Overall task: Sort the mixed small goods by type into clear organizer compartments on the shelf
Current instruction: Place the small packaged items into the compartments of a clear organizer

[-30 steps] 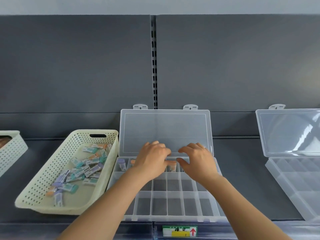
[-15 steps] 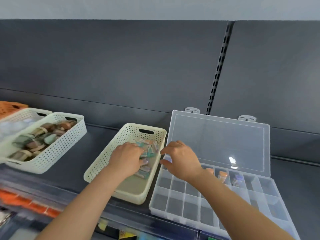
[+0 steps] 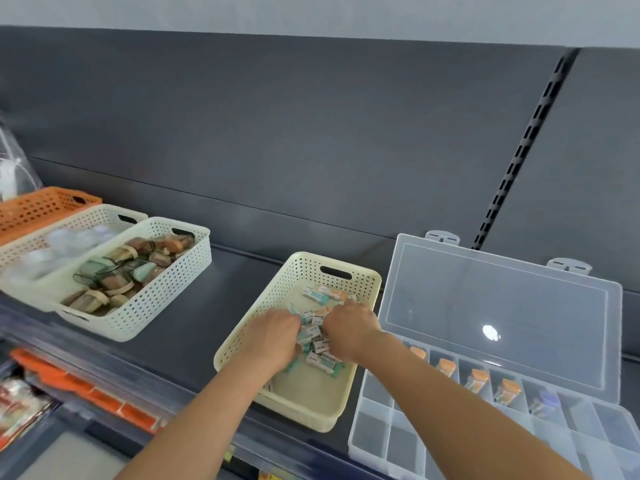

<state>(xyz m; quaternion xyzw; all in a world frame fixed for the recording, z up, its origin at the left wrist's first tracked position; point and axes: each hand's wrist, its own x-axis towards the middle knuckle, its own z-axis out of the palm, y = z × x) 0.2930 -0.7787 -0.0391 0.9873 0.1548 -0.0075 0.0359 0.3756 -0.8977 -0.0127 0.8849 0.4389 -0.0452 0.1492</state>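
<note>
I have both hands down in the cream plastic basket (image 3: 298, 271), a shallow rectangular tray with perforated walls and a slot handle at its far end. My left hand (image 3: 273, 336) and right hand (image 3: 349, 330) sit knuckles up, just beside each other, fingers curled into the pile of small packets (image 3: 320, 360). Whether either has actually pinched one I cannot tell, since the fingertips are buried.

The packets are little flat oblongs, white with teal, orange or lilac ends, and their print is too blurred to read.

Just right of the basket on the dark grey shelf (image 3: 207, 323) stands the clear organizer (image 3: 388, 427), made of glossy translucent plastic. Its hinged lid (image 3: 485, 306) stands open with a glare spot on it. The back row holds orange-ended packets (image 3: 477, 379), one to a compartment, then what seems to be a lilac one (image 3: 545, 401). The nearer rows are partly cut off by the frame edge and my right forearm.

Far left, a pale perforated basket (image 3: 156, 306) holds blurred brown and green pieces.
</note>
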